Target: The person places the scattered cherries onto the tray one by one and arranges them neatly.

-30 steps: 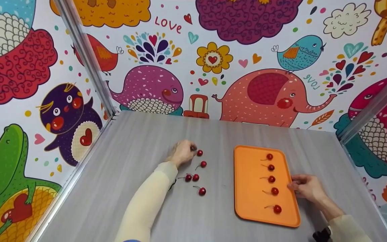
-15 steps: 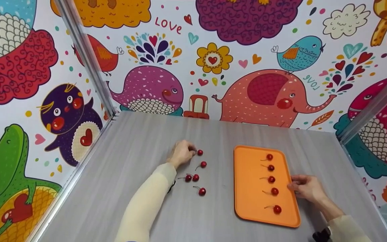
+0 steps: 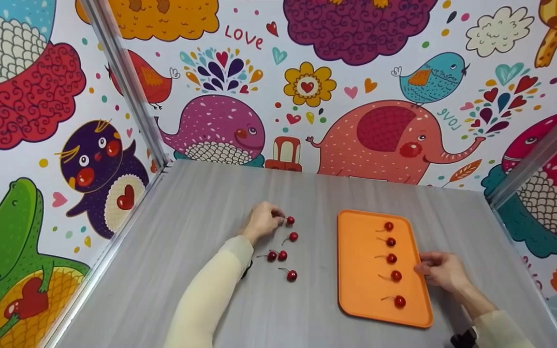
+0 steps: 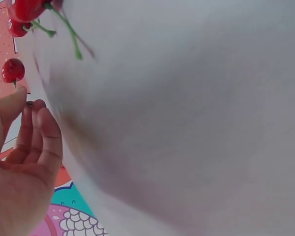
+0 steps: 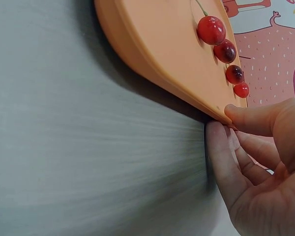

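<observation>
My left hand (image 3: pixel 262 220) pinches the stem of a red cherry (image 3: pixel 290 220) between thumb and fingertips, low over the grey table. The left wrist view has this cherry (image 4: pixel 13 71) just beyond the thumb tip; whether it touches the table I cannot tell. Closer to me lie another cherry (image 3: pixel 293 236), a side-by-side pair of cherries (image 3: pixel 277 255) and a single cherry (image 3: pixel 291 275), all with stems. On the right, my right hand (image 3: pixel 441 270) grips the right rim of an orange tray (image 3: pixel 356 290), thumb on top and fingers below. Several cherries (image 5: pixel 211 30) form a column on the tray.
The grey table (image 3: pixel 211 193) meets a wall with cartoon animals (image 3: pixel 375 140) at the back. Metal posts (image 3: pixel 138 92) stand at the corners. Bare table surface lies between the loose cherries and the tray.
The left fingers have shifted slightly at the far cherry's stem, and that cherry has moved a little to the right. My right hand and the tray have stayed put.
</observation>
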